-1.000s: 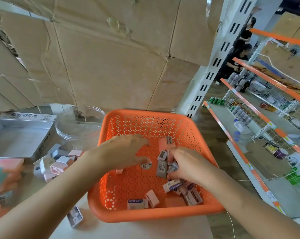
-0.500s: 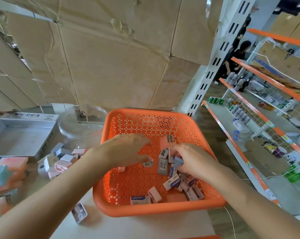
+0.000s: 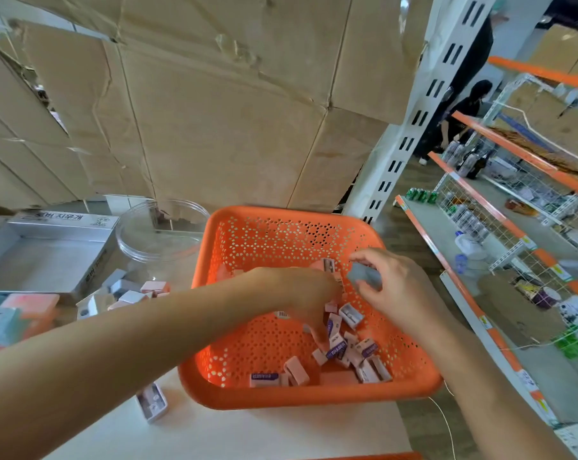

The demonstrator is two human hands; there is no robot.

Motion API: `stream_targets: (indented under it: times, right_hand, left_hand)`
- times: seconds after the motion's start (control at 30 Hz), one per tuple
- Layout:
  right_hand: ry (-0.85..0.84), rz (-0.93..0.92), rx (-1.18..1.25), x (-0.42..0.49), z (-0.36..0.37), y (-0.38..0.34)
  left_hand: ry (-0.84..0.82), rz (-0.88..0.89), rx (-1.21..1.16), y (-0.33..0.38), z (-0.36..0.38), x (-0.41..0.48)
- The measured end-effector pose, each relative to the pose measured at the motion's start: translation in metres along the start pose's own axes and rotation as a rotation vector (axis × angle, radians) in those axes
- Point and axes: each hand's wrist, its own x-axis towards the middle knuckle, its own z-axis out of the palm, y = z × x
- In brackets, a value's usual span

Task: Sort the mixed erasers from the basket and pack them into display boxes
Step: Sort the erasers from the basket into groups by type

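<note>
An orange perforated basket (image 3: 281, 398) stands on the white table. Several pink and white erasers (image 3: 347, 353) with purple sleeves lie in its near right corner. My right hand (image 3: 403, 293) is raised over the basket's right side and pinches a grey-blue eraser (image 3: 364, 277) in its fingertips. My left hand (image 3: 304, 293) reaches down into the basket, fingers pointing into the erasers; the back of the hand hides whether they hold one. An open silver display box (image 3: 48, 257) sits at the far left.
A clear round tub (image 3: 161, 234) stands between the silver box and the basket. Several sorted erasers (image 3: 128, 293) lie left of the basket, one more (image 3: 152, 403) near the front edge. Pink and teal packs (image 3: 15, 313) are far left. Store shelves (image 3: 480, 200) run along the right; cardboard stands behind.
My right hand has lifted up and to the right with the grey-blue eraser. My left hand has moved right and dipped its fingers into the eraser pile.
</note>
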Motion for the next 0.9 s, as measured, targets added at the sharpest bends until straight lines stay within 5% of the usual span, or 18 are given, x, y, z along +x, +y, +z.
stream_targets:
  times: [0.7,0.9]
  right_hand:
    - [0.048,0.017,0.034,0.000,0.005,0.005]
    - [0.155,-0.028,0.017,-0.003,0.003,0.003]
  left_hand:
    - [0.017,0.028,-0.135,-0.006,0.028,0.021]
    - [0.184,0.029,-0.046,-0.013,-0.002,0.000]
